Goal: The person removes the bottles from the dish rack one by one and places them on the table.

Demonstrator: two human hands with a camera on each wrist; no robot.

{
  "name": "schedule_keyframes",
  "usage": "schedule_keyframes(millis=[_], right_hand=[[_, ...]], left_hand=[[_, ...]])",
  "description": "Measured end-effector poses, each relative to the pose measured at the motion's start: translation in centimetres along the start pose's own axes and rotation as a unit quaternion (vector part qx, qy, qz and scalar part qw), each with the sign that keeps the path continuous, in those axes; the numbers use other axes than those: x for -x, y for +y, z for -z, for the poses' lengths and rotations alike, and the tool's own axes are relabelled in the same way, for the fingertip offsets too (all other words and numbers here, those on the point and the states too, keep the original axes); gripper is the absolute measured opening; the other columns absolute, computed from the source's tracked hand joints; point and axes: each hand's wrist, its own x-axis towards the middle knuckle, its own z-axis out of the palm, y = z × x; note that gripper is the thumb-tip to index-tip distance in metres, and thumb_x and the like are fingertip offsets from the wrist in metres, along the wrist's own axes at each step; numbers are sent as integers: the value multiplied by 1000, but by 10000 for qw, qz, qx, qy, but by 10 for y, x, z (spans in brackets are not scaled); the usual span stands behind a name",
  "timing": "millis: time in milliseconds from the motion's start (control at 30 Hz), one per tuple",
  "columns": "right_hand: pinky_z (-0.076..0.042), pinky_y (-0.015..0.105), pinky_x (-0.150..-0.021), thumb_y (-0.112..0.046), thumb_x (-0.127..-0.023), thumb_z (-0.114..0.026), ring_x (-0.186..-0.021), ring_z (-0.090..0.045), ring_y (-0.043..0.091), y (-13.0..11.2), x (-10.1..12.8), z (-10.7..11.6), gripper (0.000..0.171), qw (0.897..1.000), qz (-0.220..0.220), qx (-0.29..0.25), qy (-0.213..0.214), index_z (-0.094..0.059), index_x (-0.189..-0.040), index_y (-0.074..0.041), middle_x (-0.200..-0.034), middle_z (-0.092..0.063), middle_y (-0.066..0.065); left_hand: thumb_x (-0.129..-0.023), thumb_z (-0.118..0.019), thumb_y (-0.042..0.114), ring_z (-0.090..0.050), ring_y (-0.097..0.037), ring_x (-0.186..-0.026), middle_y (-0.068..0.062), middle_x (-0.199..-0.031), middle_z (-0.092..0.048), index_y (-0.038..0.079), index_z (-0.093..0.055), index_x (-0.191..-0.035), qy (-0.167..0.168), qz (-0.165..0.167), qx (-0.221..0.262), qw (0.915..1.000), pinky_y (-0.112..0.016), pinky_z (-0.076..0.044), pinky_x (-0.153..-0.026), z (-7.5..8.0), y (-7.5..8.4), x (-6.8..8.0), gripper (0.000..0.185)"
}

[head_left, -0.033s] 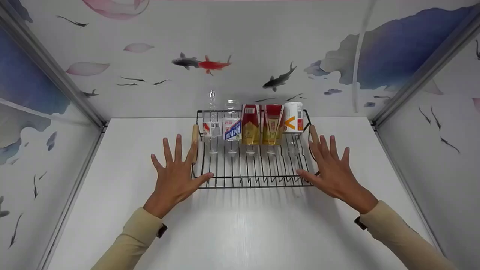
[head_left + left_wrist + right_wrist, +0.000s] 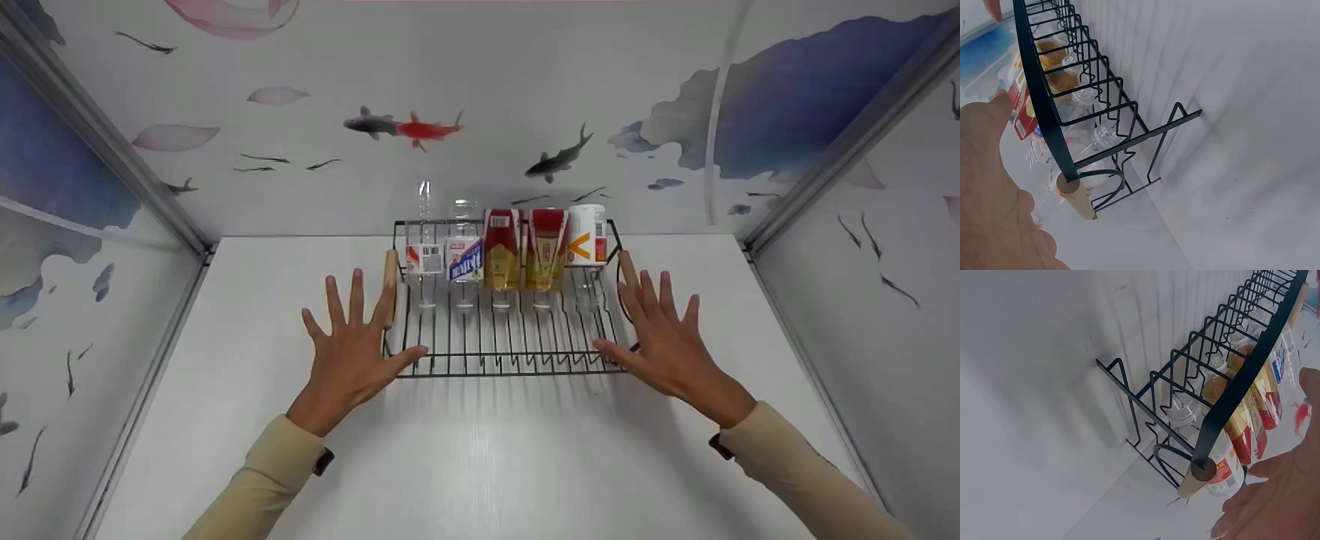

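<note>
A black wire rack [image 2: 487,354] with wooden handles stands at the back of the white table. My left hand [image 2: 349,358] has its fingers spread, the index finger beside the left wooden handle [image 2: 391,264]. Opposite, my right hand [image 2: 670,356] is likewise spread, fingers close to the right wooden handle [image 2: 626,264]. Neither hand holds anything; whether they touch the rack I cannot tell. In a row on the rack are two clear bottles, one with a blue-and-white label [image 2: 465,259], two red-and-gold cartons [image 2: 545,255], and a white bottle [image 2: 586,238].
Clear plastic pieces [image 2: 541,300] show below the items, their kind unclear. A wall printed with fish [image 2: 555,157] rises right behind the rack. Printed side panels [image 2: 52,345] with metal edge strips bound the white table [image 2: 480,457] on left and right.
</note>
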Motion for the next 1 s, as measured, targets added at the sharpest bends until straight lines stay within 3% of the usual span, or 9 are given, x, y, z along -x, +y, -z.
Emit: schedule_keyframes(millis=[500,767,1000], right_hand=[[8,90,-118,-73,-102,-60,-166,8,55,1,-6,-2,107,9999,-14,-110,-55,-21,-176,-7,-182,-2,27],[-2,88,-122,-70,-101,-66,-166,0,55,6,-16,0,111,9976,-14,-585,363,0,-179,-27,-180,-13,29],[-18,84,-123,-57,-105,-68,-163,-14,60,6,-28,10,96,9956,116,-623,686,-24,-176,-8,-174,-27,35]], left_hand=[[-88,-57,90,15,-55,-165,-18,-184,6,24,-24,-177,-58,-80,-90,9999,-94,3,-115,-4,2,2,115],[-90,-59,87,13,-53,-166,-20,-184,6,20,-22,-178,-117,-192,0,9997,-92,4,-117,-6,5,2,116],[-93,-66,79,10,-53,-166,-20,-184,9,17,-15,-178,-367,-263,579,9973,-88,1,-122,-9,8,5,118]])
